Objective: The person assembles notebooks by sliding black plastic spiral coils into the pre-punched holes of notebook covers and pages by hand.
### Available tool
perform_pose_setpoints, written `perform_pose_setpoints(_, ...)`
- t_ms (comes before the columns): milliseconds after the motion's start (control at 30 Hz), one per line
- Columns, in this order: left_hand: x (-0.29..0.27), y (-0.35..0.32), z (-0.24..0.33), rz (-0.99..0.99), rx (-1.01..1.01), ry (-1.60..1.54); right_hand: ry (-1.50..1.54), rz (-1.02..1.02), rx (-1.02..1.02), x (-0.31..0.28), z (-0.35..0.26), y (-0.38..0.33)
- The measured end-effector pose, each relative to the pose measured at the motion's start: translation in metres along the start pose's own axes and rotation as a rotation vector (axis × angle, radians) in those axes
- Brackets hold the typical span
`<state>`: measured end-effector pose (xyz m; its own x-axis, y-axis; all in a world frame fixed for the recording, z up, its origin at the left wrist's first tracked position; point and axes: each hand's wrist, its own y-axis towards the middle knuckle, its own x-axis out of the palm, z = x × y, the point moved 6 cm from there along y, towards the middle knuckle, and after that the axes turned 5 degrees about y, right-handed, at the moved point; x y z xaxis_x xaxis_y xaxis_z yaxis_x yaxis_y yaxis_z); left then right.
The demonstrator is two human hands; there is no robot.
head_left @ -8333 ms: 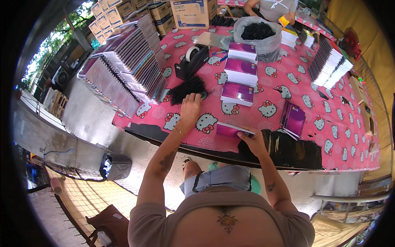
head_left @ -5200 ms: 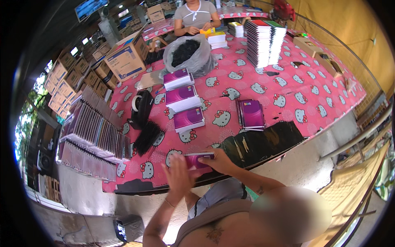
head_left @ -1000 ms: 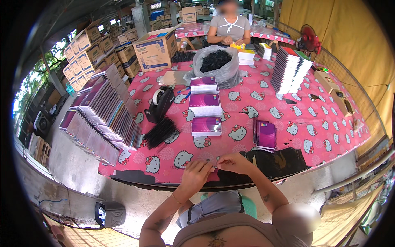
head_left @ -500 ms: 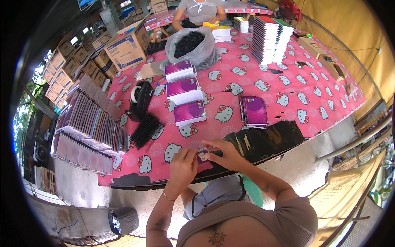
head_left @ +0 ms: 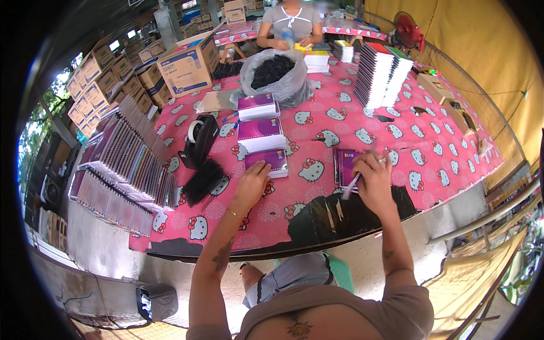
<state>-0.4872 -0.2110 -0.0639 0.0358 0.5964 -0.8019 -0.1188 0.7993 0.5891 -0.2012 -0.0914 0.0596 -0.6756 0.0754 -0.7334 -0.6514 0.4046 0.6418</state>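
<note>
Notebooks (head_left: 276, 160), left hand (head_left: 254, 183) atop, right hand (head_left: 374, 178) apparently pinching

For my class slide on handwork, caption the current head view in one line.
Left hand at the nearest purple-covered paper stack, right hand over purple spiral notebooks on a pink cat-print tablecloth.

Right hand (head_left: 374, 177): fingers blurred.
Pale strip (head_left: 351, 186): smeared below the fingers; its kind cannot be told.
Purple booklets (head_left: 344, 163): partly covered by the right hand.
Nearest purple notepad stack (head_left: 276, 161): a corner of its cover is hidden by the left hand (head_left: 253, 185).
Co-worker (head_left: 292, 21): cut off by the upper edge.
Bagged black pieces (head_left: 276, 71): too tangled to be told apart.
</note>
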Motion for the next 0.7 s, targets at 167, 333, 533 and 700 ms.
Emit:
perform_pose_setpoints(167,0.018,0.002,0.001,-0.067,0.111,0.010,0.135,-0.630,-0.024,0.113,0.095,-0.037)
perform_pose_setpoints(333,-0.007,-0.003,-0.006,-0.042,-0.012,-0.061,0.339,-0.233,-0.023,0.113,0.068,-0.024)
perform_pose_setpoints(533,-0.010,0.020,-0.028,-0.210,-0.175,-0.308,0.837,-0.235,0.175,0.140,-0.012,-0.021)
perform_pose_setpoints(700,-0.049,0.024,0.022,-0.024,-0.035,-0.137,1.082,-0.008,0.390,0.167,-0.014,-0.032)
